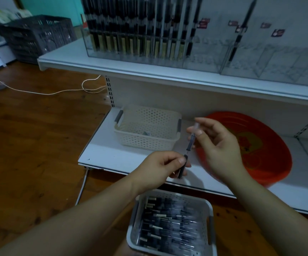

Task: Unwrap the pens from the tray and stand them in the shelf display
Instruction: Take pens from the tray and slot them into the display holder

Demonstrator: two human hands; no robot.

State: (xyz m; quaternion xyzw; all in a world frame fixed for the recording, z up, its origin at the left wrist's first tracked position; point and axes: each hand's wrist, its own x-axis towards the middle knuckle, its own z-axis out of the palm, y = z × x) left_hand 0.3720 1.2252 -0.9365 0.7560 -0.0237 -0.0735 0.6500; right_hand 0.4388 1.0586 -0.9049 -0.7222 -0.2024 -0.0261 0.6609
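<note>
Where shelf (pixel 131 159) ends, wooden floor (pixel 38 145).

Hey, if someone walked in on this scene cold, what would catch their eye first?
Probably the two hands at centre: the left hand grips a dark pen while the right hand pinches its clear wrapper. Next, the bright red round tray on the lower shelf at right, then the row of black pens standing in the clear display up top.

wooden floor (pixel 29 145), white shelving (pixel 149 71), teal wall (pixel 57 6)
</note>
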